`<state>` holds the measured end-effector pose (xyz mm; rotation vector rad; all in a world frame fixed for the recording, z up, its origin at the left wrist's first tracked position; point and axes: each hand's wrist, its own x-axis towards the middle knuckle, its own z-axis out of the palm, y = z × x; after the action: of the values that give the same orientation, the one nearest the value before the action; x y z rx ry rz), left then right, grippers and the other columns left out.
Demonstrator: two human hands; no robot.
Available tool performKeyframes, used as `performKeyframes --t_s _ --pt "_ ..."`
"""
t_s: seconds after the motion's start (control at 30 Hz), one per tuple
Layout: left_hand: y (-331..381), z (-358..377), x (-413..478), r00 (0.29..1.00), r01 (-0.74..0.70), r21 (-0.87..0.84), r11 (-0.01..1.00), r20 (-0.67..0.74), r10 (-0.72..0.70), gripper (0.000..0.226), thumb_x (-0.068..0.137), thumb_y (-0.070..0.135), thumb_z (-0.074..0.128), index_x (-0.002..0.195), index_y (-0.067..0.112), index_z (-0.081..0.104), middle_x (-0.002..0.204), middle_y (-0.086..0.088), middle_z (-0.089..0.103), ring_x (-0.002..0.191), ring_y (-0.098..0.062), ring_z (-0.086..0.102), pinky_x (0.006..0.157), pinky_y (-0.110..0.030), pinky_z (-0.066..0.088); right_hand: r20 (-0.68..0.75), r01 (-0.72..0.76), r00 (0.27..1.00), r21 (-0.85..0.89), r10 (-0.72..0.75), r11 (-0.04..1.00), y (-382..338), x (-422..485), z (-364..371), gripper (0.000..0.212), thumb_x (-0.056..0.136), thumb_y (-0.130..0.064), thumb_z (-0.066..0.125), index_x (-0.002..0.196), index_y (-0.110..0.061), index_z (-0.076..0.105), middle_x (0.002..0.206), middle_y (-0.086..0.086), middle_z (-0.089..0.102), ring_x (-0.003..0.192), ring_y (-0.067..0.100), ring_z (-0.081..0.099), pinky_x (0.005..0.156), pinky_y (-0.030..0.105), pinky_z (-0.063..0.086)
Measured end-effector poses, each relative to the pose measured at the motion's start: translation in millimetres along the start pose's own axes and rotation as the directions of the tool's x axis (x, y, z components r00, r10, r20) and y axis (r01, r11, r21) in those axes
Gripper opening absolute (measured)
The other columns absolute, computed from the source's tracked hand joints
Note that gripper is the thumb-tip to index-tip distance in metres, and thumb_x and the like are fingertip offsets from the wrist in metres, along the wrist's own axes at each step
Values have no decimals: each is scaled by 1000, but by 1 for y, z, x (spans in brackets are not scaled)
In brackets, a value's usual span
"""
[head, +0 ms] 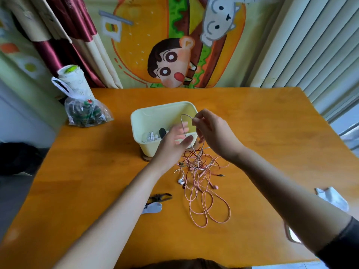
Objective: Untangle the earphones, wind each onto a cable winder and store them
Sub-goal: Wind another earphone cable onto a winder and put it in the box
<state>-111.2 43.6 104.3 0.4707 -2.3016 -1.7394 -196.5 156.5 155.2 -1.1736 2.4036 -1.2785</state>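
1. Behind our orange tabletop [97, 171] hangs a cartoon burger cloth [174, 45], with a dark red curtain [64, 35] to its left and pale blinds [310, 45] to its right.
2. A cream bin [147, 117] stands near the middle of the tabletop, toward the far edge. In it lie coiled white earphones [150, 136] and a small black object [162, 131] that we cannot identify.
3. A clear plastic bag [87, 113] sits at the far left corner, filled with dark and green items too blurred to name.
4. Our left hand [172, 144] is raised in front of the bin, palm turned right, fingers straight and released. It is motion-blurred, and we cannot tell whether it touches the cable.
5. Our right hand [211, 131] is lifted above the bin's near right corner, and its fingers [196, 120] pinch a raised loop of pink cable.
6. That loop runs down into the earphone tangle [198, 166], pink and dark red cables knotted on the tabletop just in front of the bin. Below our hands, long pink loops [206, 208] trail toward the near edge.
7. A black cable winder [160, 197] and a pale cable winder [152, 207] lie just left of the loops, beside our left forearm.
8. A white object [332, 197] rests near the right edge.
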Motion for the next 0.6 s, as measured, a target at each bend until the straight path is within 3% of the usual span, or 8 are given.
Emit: performKeyframes --t_s 0.03,0.07,0.17,0.23,0.3,0.4,0.5,0.6 --pt "7 1 0 1000 -19 -36 999 17 19 14 99 20 48 108 16 58 107 1 67 102 -7 61 90 -24 42 -9 -7 1000 4 7 1000 -1 -1 -3 16 99 -19 46 85 -12 50 60 -9 52 48 5 49 51 16 40" --pt "11 0 -1 999 -34 -90 995 7 35 20 102 17 41 93 14 58 89 1 69 89 -8 66 87 -25 45 -31 -14 999 -9 14 1000 0 -3 -6 16 98 -21 47 86 -13 51 62 -10 51 51 4 46 51 16 37" --pt "23 -7 -4 995 -1 -297 955 -97 -29 35 105 16 29 75 13 45 58 6 48 54 -11 56 72 -34 57 -62 -33 998 -76 28 997 12 -11 -21 17 96 -27 52 84 -15 54 61 -11 47 53 3 41 51 15 32" --pt "33 -13 -3 990 -2 -305 952 -138 -42 33 105 18 29 76 13 42 59 4 32 44 -6 38 51 -24 49 2 -56 998 -159 57 986 27 -20 -26 17 93 -30 57 85 -15 56 62 -8 47 54 6 41 51 20 31" --pt "43 -14 -2 990 -21 -187 982 -142 -6 31 104 18 33 75 16 45 59 5 29 42 -3 28 40 -14 29 37 -107 992 -216 117 971 44 -29 -26 14 92 -25 59 88 -13 56 63 -7 49 56 9 42 53 25 31" --pt "55 -14 -5 991 -53 -128 990 -129 36 30 103 19 37 77 17 51 60 5 30 41 -2 27 38 -13 22 -3 -254 966 -190 258 948 68 -37 -23 9 94 -17 54 86 -14 54 71 0 58 64 18 53 64 29 43" --pt "58 -13 -7 988 -76 -135 988 -140 57 29 103 20 38 80 17 56 60 5 32 43 -3 27 40 -14 22 -6 -405 914 -71 406 912 79 -39 -23 24 96 -14 49 73 -14 57 74 6 65 66 19 59 76 36 51" --pt "46 -15 -6 984 -76 -4 997 -165 74 29 102 19 39 79 19 56 58 7 33 46 -4 30 45 -17 25 -163 -398 907 -29 389 917 71 -28 -37 34 98 -15 44 68 -16 59 76 9 69 67 17 59 79 34 50"
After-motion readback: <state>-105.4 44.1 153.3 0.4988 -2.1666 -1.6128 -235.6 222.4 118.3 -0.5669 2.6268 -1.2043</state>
